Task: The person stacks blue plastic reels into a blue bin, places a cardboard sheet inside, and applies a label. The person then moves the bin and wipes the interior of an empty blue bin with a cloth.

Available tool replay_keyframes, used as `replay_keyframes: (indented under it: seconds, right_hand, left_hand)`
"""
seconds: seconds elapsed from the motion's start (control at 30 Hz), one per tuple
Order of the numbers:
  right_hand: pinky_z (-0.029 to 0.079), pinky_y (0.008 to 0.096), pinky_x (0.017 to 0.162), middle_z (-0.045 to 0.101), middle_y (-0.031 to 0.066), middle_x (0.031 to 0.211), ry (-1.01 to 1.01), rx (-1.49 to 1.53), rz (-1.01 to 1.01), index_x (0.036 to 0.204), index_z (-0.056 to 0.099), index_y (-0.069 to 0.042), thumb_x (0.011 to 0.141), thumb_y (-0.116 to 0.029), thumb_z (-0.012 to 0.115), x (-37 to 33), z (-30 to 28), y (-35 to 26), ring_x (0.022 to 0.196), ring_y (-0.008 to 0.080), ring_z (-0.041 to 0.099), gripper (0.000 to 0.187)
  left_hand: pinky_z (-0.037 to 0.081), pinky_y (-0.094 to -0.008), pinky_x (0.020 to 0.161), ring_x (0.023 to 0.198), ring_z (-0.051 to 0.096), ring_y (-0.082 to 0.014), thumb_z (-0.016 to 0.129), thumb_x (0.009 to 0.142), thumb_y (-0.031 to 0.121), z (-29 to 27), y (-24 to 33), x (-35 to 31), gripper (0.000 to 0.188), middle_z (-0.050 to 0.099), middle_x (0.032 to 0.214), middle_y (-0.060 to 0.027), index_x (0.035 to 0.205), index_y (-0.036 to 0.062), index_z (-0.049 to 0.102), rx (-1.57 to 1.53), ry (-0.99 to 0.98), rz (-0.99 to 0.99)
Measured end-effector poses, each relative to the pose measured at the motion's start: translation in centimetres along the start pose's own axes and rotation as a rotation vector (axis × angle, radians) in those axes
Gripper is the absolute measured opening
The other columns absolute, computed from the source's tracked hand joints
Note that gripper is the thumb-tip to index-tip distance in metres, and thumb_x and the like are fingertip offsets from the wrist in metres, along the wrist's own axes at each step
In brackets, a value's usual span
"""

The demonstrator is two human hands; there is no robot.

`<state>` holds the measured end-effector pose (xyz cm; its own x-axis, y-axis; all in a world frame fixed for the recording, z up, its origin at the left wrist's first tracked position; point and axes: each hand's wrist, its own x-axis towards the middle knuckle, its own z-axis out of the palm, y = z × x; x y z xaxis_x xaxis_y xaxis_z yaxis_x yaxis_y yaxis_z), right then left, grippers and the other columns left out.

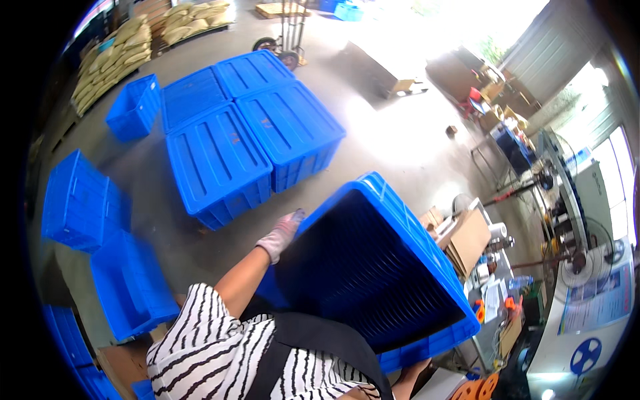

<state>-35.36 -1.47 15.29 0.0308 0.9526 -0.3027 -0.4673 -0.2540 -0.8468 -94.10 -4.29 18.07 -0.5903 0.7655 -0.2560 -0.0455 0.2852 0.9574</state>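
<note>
A big blue plastic crate is right in front of my body, tilted, its open top toward me. Rows of thin black curved pieces fill it; their kind is too dark to make out. My left hand, in a pale glove with grey fingertips, grips the crate at its left edge. Of my right arm only a bit of bare skin shows below the crate's near right corner. The crate hides the fingers of that hand.
Several lidded blue bins stand together ahead on the left. Open blue crates lie at my left. To my right is a cluttered workbench with cardboard, near a standing fan. A hand truck stands farther off.
</note>
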Motion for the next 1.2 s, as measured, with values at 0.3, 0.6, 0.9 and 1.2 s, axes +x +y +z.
replay_keyframes:
  seconds: [0.3,0.6,0.9,1.2]
  right_hand:
    - [0.048,0.0332,0.073,0.059,0.0027,0.089,-0.354,-0.148,-0.055,0.108,0.058,-0.008,0.092,-0.032,0.053,20.1,24.2,5.8,0.082,0.0188,0.058,0.03]
    - [0.053,0.036,0.074,0.065,0.0083,0.092,-0.51,-0.275,0.344,0.107,0.063,-0.006,0.091,-0.039,0.04,36.1,51.4,13.1,0.081,0.024,0.063,0.043]
    - [0.033,0.0408,0.106,0.051,0.0199,0.135,-0.983,-1.245,0.286,0.141,0.043,-0.004,0.09,-0.073,0.027,44.2,83.7,25.8,0.125,0.0284,0.048,0.087]
    - [0.039,0.0447,0.102,0.057,0.0304,0.121,-1.335,-1.52,-0.055,0.12,0.058,0.007,0.087,-0.072,0.035,43.2,99.4,29.9,0.12,0.0414,0.051,0.088]
  left_hand:
    - [0.043,-0.0332,0.09,0.094,0.056,-0.0192,0.048,0.094,0.051,-16.4,1.9,3.0,0.057,0.063,0.104,-0.0094,0.116,-0.0002,0.061,-0.484,0.471,-0.028]
    - [0.037,-0.036,0.103,0.119,0.051,-0.0256,0.041,0.093,0.06,-23.7,4.5,4.8,0.074,0.051,0.134,-0.0138,0.138,0.002,0.043,-0.779,0.736,-0.111]
    - [0.039,-0.0409,0.104,0.123,0.049,-0.0269,0.042,0.088,0.069,-25.5,5.2,8.6,0.083,0.05,0.137,-0.0125,0.142,0.0045,0.04,-0.558,1.114,-0.41]
    - [0.037,-0.0474,0.105,0.124,0.047,-0.0316,0.049,0.086,0.067,-20.1,10.4,11.6,0.078,0.045,0.141,-0.0117,0.143,0.0139,0.041,-0.959,1.162,-0.426]
